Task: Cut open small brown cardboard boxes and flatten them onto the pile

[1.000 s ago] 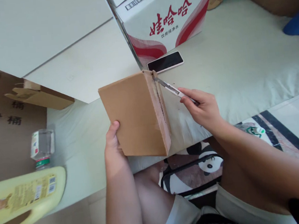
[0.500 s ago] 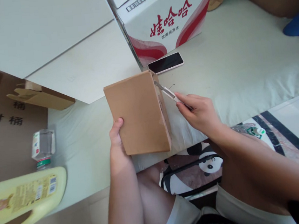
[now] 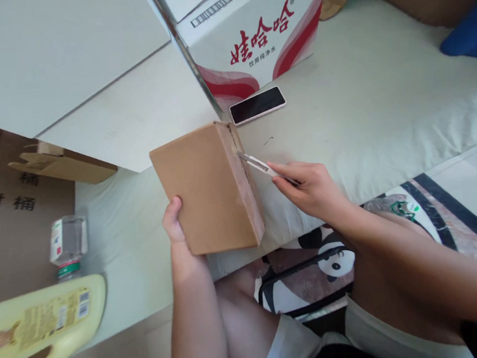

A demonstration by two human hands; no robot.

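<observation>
A brown cardboard box [image 3: 206,190] is tilted in front of me, its taped side turned to the right. My left hand [image 3: 173,219] grips its lower left edge, thumb on the front face and the other fingers hidden behind. In my right hand [image 3: 307,186] is a white utility knife [image 3: 260,165], blade out. The blade's tip meets the box's right side at the seam, in its upper half. Beyond the box lies a phone [image 3: 258,105] with a dark screen.
A white and red carton [image 3: 259,42] stands behind the phone. At left are a clear bottle [image 3: 70,243] on its side and a large yellow jug [image 3: 45,321]. A blue object [image 3: 469,33] sits at far right. Below is a panda-print bag [image 3: 307,276].
The knife has slid down along the box's right side from near the top corner. The box has turned slightly, showing more of its taped side.
</observation>
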